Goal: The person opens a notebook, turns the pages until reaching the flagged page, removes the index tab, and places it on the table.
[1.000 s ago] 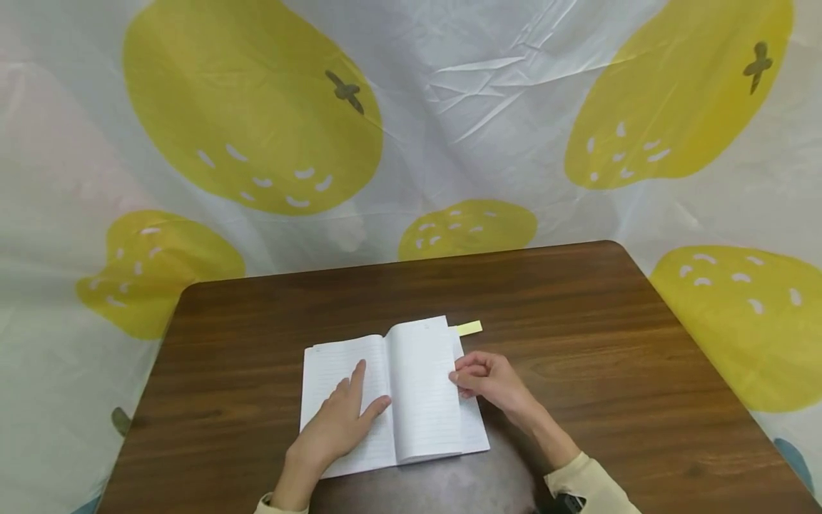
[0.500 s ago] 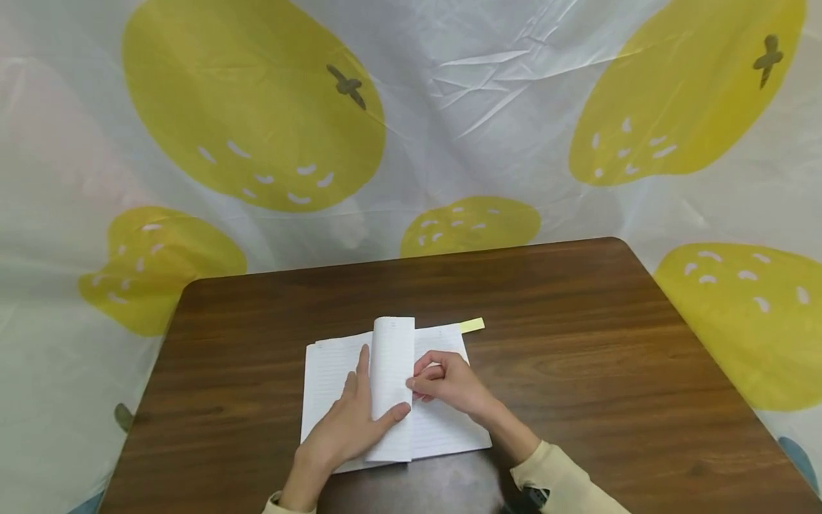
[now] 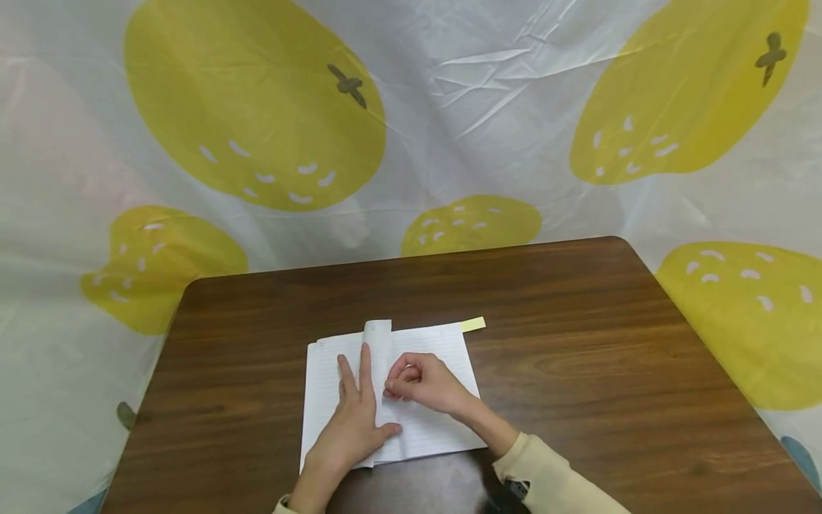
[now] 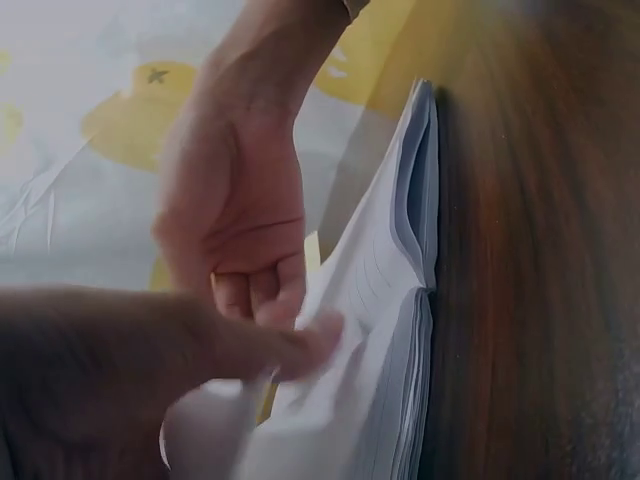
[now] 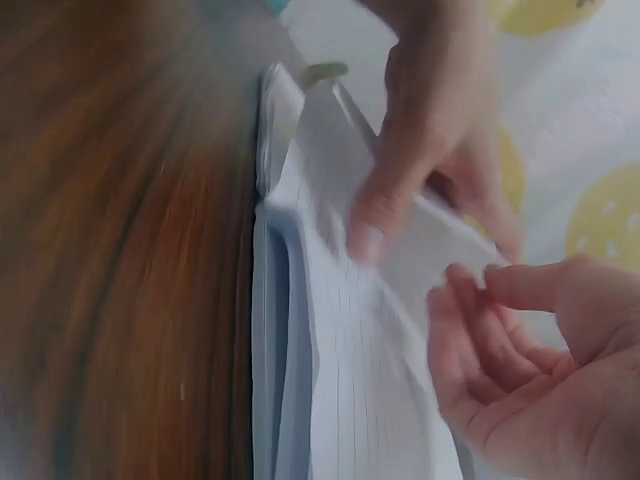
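Note:
An open lined notebook [image 3: 439, 410] lies on the table. One lifted page [image 3: 379, 333] stands curved near the middle fold, partway between the two sides. My right hand [image 3: 429, 385] pinches that page's free edge between thumb and curled fingers; the right wrist view shows the fingertips [image 5: 470, 280] at the edge. Over the left side rests my left hand [image 3: 352, 422], its fingers spread and straight, the thumb reaching across the fold onto the right side. A yellow sticky tab [image 3: 473, 324] sticks out at the notebook's upper right corner. The left hand hides part of the lifted page.
The brown wood-grain table [image 3: 597, 357] extends around the notebook on all sides. Behind it hangs a pale curtain [image 3: 475, 93] printed with large yellow fruit. Beige sleeves [image 3: 546, 471] cover the forearms.
The right hand has moved left with the page, swinging it from the right side past the fold. The left hand's fingers have spread and its thumb has come down lower on the right side.

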The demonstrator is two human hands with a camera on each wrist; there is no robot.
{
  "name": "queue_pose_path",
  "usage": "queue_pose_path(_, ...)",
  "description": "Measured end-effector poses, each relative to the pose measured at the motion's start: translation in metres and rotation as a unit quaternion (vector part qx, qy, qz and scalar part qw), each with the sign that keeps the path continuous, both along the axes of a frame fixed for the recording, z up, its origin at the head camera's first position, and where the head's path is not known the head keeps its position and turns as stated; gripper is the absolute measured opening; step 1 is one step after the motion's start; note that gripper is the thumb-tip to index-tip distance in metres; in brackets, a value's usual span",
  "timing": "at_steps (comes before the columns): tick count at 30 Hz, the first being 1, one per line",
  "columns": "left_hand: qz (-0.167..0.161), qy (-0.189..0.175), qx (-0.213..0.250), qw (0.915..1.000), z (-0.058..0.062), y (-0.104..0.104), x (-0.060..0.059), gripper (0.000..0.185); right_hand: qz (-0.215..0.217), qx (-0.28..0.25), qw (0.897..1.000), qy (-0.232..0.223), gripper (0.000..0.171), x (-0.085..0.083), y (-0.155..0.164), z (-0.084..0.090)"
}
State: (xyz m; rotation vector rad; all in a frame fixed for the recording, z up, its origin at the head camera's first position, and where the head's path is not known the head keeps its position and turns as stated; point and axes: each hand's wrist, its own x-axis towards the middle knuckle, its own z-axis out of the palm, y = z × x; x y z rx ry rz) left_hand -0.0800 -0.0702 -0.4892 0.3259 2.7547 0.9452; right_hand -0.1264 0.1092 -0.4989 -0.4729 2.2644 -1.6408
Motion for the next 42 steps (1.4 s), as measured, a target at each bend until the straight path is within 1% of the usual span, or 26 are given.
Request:
queue_pose_path(2, 0.010, 0.003, -0.016, 0.9998, 0.000, 0.000, 0.000, 0.134, 0.001, 0.055, 0.997, 0.046, 0.006, -0.001, 0.003, -0.001)
queue_pose_path(3, 0.014, 0.005, -0.026, 0.9995, 0.000, 0.000, 0.000, 0.136, -0.001, 0.089, 0.993, 0.074, 0.007, -0.002, 0.005, -0.001)
queue_pose_path(4, 0.019, 0.007, -0.036, 0.9992, -0.001, 0.000, 0.000, 0.137, -0.002, 0.125, 0.987, 0.102, 0.012, -0.003, 0.007, -0.001)
queue_pose_path(7, 0.033, 0.022, -0.074, 0.9964, -0.003, -0.001, 0.000, 0.143, 0.008, 0.225, 0.960, 0.168, 0.028, -0.007, 0.012, 0.001)
queue_pose_path(9, 0.042, 0.043, -0.101, 0.9931, -0.004, -0.002, -0.001, 0.147, 0.019, 0.279, 0.940, 0.197, 0.040, -0.011, 0.013, 0.004)
queue_pose_path(11, 0.053, 0.066, -0.120, 0.9891, -0.005, -0.003, -0.001, 0.152, 0.032, 0.327, 0.920, 0.212, 0.052, -0.016, 0.013, 0.007)
queue_pose_path(12, 0.056, 0.080, -0.130, 0.9867, -0.006, -0.003, 0.000, 0.153, 0.039, 0.346, 0.912, 0.217, 0.058, -0.019, 0.012, 0.009)
queue_pose_path(15, 0.057, 0.120, -0.163, 0.9776, -0.003, -0.001, 0.003, 0.154, 0.066, 0.400, 0.890, 0.208, 0.080, -0.029, 0.007, 0.017)
queue_pose_path(17, 0.052, 0.147, -0.187, 0.9699, 0.000, 0.001, 0.005, 0.151, 0.085, 0.430, 0.878, 0.191, 0.095, -0.037, 0.004, 0.020)
queue_pose_path(18, 0.048, 0.162, -0.201, 0.9648, 0.000, 0.001, 0.006, 0.150, 0.094, 0.444, 0.873, 0.178, 0.101, -0.040, 0.002, 0.021)
queue_pose_path(20, 0.041, 0.184, -0.221, 0.9569, 0.001, 0.002, 0.006, 0.149, 0.106, 0.470, 0.862, 0.156, 0.113, -0.046, -0.002, 0.023)
queue_pose_path(22, 0.035, 0.196, -0.228, 0.9530, 0.000, 0.002, 0.005, 0.147, 0.111, 0.492, 0.853, 0.136, 0.120, -0.051, -0.006, 0.024)
queue_pose_path(23, 0.032, 0.196, -0.227, 0.9533, -0.001, 0.003, 0.005, 0.146, 0.113, 0.501, 0.848, 0.127, 0.122, -0.052, -0.007, 0.024)
queue_pose_path(24, 0.027, 0.194, -0.225, 0.9543, -0.001, 0.002, 0.004, 0.145, 0.113, 0.509, 0.845, 0.121, 0.123, -0.053, -0.008, 0.025)
queue_pose_path(27, 0.010, 0.173, -0.204, 0.9636, -0.002, 0.002, 0.004, 0.137, 0.113, 0.523, 0.837, 0.116, 0.124, -0.051, -0.012, 0.026)
queue_pose_path(29, -0.007, 0.148, -0.182, 0.9719, -0.002, 0.001, 0.003, 0.131, 0.111, 0.530, 0.832, 0.123, 0.123, -0.048, -0.013, 0.027)
queue_pose_path(31, -0.025, 0.121, -0.169, 0.9779, -0.002, 0.000, 0.003, 0.124, 0.109, 0.533, 0.828, 0.136, 0.120, -0.044, -0.014, 0.028)
queue_pose_path(34, -0.046, 0.077, -0.152, 0.9843, -0.002, 0.000, 0.002, 0.114, 0.107, 0.538, 0.822, 0.154, 0.118, -0.039, -0.015, 0.030)
queue_pose_path(35, -0.051, 0.064, -0.147, 0.9857, -0.002, -0.001, 0.002, 0.111, 0.105, 0.538, 0.821, 0.158, 0.117, -0.037, -0.014, 0.030)
queue_pose_path(37, -0.054, 0.037, -0.139, 0.9882, -0.003, -0.002, 0.002, 0.105, 0.100, 0.535, 0.823, 0.161, 0.117, -0.035, -0.012, 0.030)
queue_pose_path(39, -0.054, 0.015, -0.128, 0.9902, -0.002, -0.004, 0.002, 0.099, 0.090, 0.529, 0.828, 0.164, 0.116, -0.034, -0.009, 0.030)
queue_pose_path(42, -0.051, -0.003, -0.118, 0.9917, -0.002, -0.007, 0.001, 0.093, 0.068, 0.510, 0.840, 0.174, 0.113, -0.029, -0.001, 0.028)
